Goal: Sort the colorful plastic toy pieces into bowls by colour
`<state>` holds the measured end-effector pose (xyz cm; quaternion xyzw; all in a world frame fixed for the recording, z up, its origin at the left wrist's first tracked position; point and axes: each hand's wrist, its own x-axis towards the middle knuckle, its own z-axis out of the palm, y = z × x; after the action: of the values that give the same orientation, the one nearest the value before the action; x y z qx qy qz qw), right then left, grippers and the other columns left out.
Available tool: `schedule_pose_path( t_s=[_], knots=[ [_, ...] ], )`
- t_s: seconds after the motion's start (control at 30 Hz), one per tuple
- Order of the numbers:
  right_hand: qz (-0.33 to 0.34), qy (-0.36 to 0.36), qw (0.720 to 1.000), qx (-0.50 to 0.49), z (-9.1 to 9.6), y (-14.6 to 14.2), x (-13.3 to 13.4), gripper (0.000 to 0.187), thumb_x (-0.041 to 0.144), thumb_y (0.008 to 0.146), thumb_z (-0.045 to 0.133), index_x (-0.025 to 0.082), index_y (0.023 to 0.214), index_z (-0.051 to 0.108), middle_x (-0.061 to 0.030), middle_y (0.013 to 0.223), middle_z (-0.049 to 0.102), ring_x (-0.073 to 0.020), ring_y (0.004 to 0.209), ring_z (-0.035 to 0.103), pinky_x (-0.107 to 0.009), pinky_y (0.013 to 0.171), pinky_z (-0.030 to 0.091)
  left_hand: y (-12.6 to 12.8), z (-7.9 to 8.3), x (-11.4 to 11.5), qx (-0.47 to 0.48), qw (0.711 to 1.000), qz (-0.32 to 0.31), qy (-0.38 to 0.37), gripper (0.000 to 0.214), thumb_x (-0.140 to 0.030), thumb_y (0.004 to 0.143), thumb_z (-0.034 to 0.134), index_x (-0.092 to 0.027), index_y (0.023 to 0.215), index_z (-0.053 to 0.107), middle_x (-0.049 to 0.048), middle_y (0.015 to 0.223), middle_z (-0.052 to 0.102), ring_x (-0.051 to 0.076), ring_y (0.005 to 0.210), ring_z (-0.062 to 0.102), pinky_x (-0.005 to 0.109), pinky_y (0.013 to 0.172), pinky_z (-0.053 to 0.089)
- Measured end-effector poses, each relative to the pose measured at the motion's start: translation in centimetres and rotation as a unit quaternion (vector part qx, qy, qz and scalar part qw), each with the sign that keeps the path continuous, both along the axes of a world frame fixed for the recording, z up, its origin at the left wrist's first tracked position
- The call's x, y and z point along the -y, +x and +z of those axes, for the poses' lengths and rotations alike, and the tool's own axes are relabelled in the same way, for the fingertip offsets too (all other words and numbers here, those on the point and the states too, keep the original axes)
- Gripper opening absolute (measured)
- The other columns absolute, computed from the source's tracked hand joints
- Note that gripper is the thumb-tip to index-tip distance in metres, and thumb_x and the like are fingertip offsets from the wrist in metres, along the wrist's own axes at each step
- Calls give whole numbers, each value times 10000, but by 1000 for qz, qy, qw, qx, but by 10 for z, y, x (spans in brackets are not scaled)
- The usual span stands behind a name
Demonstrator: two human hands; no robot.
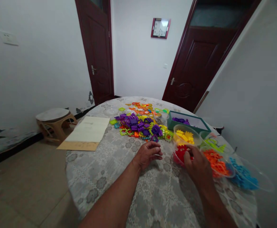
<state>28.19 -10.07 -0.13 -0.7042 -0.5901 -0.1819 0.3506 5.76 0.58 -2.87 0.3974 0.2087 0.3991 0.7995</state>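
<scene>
My left hand point(149, 154) hovers over the patterned tablecloth, its fingers loosely curved and apart, with nothing in them. Over at the bowl of red pieces, my right hand point(198, 163) pinches a red toothed gear piece point(181, 151) between thumb and fingers. Part of that bowl is hidden behind the hand. Beyond my left hand lies a mixed heap of plastic gear pieces point(138, 125), mostly purple, with yellow, green and blue among them. A clear bowl of yellow pieces point(185, 136) stands just behind the red ones.
Clear bowls of orange pieces point(216, 162), blue pieces point(243, 174) and lime-green pieces point(214, 144) stand at the right. A green-edged box point(201, 126) holds purple pieces. Flat orange pieces point(140, 108) lie at the back. A paper pad point(87, 130) overhangs the left table edge, near a stool point(54, 114).
</scene>
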Motion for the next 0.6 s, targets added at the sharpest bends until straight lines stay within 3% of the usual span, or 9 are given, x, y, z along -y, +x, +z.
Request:
schedule_pose_path(
  t_s=[0.13, 0.23, 0.37, 0.47, 0.6],
  knots=[
    [-5, -12, 999, 42, -7, 4, 0, 310, 294, 996, 443, 185, 1129, 701, -148, 1060, 770, -309, 940, 707, -459, 894, 543, -2, 4, -2, -1, 999, 32, -9, 367, -323, 688, 944, -170, 946, 731, 41, 815, 690, 184, 743, 696, 366, 726, 624],
    [-5, 32, 999, 42, -1, 4, 2, 270, 238, 987, 466, 176, 1086, 709, -150, 1073, 768, -314, 1028, 688, -498, 1008, 517, -5, 6, -5, -5, 996, 93, -1, 336, -313, 716, 899, -171, 965, 723, 26, 804, 679, 176, 711, 682, 352, 691, 620],
    [64, 124, 990, 19, 13, -12, 8, 268, 140, 963, 496, 205, 1129, 697, -124, 1121, 757, -289, 1127, 667, -509, 1092, 493, -5, 9, -7, -105, 972, 184, 101, 226, -321, 828, 778, -172, 986, 717, 60, 843, 726, 207, 772, 711, 373, 758, 621],
    [191, 157, 969, 15, 20, -35, 14, 315, 77, 919, 528, 224, 1156, 675, -101, 1107, 751, -264, 1100, 676, -478, 1037, 525, -1, 15, -7, -258, 894, 250, 265, 129, -257, 916, 651, -197, 1001, 728, 69, 925, 763, 217, 878, 723, 390, 886, 597],
    [366, 93, 926, 21, 8, -70, 17, 275, 105, 833, 545, 204, 1060, 664, -88, 1009, 735, -219, 896, 671, -367, 812, 547, 17, 33, -21, -372, 740, 251, 501, 202, -169, 950, 582, -214, 1094, 717, 82, 1091, 762, 239, 1068, 707, 416, 1022, 548]
  ],
)
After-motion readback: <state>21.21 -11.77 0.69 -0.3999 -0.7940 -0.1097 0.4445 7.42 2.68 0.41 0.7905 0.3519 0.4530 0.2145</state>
